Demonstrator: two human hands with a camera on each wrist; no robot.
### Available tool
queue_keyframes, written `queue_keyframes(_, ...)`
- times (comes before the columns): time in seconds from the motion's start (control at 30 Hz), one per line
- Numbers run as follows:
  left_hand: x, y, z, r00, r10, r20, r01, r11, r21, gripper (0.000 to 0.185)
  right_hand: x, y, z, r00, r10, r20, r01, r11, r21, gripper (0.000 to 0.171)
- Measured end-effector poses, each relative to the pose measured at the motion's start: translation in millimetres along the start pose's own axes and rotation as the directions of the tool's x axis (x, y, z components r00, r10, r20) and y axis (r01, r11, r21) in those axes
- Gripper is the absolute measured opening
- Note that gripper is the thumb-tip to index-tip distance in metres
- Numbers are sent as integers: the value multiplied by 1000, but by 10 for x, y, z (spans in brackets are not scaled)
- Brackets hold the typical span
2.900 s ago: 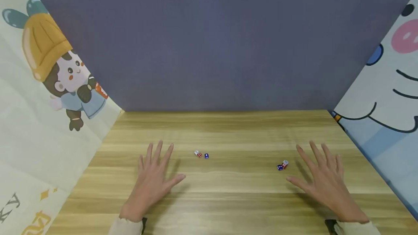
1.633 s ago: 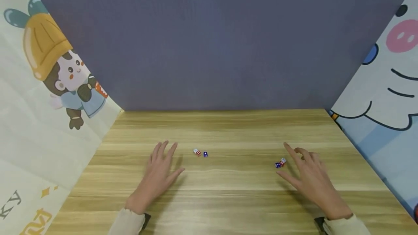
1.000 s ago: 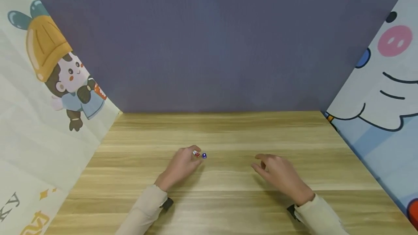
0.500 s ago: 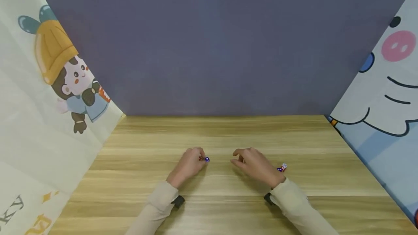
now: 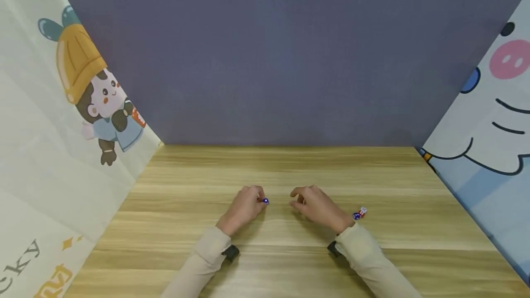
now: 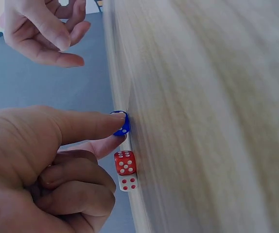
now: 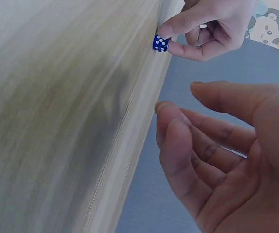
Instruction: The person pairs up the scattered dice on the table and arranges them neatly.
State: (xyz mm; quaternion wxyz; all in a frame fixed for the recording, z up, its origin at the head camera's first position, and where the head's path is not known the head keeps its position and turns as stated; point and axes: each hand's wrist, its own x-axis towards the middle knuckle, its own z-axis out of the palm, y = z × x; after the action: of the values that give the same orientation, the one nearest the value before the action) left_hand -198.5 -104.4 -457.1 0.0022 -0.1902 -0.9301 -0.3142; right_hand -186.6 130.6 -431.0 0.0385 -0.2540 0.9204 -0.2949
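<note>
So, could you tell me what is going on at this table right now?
A person is working with small dice on a wooden table. The left hand pinches a blue die between thumb and forefinger, right beside a red die and a white die that lie together on the table. The right hand hovers close by, fingers loosely curled, holding nothing. Another small cluster of dice lies near the right wrist.
</note>
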Motion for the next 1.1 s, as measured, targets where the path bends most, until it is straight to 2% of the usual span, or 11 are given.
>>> queue_keyframes(0.3, 27, -5, 5, 1000, 12, 0, -12, 1000, 24, 8, 43, 30, 30, 999, -47, -21, 46, 999, -22, 22)
queue_keyframes(0.53, 22, 75, 9, 1000, 29, 3, -29, 999, 30, 9, 63, 27, 77, 995, -81, -57, 78, 996, -40, 22)
queue_keyframes(0.77, -4, 285, -2, 994, 100, 49, -99, 995, -27, 11, 65, -13, 44, 984, -176, -33, 174, 983, -51, 23)
queue_keyframes(0.93, -38, 409, -10, 989, 138, 57, -138, 990, -2, 13, 32, -43, -8, 980, -198, 15, 199, 978, -55, 20)
queue_keyframes(1.1, -96, 529, -18, 982, 178, 66, -179, 984, 15, 14, -60, -92, -68, 974, -226, 15, 227, 973, -47, 12)
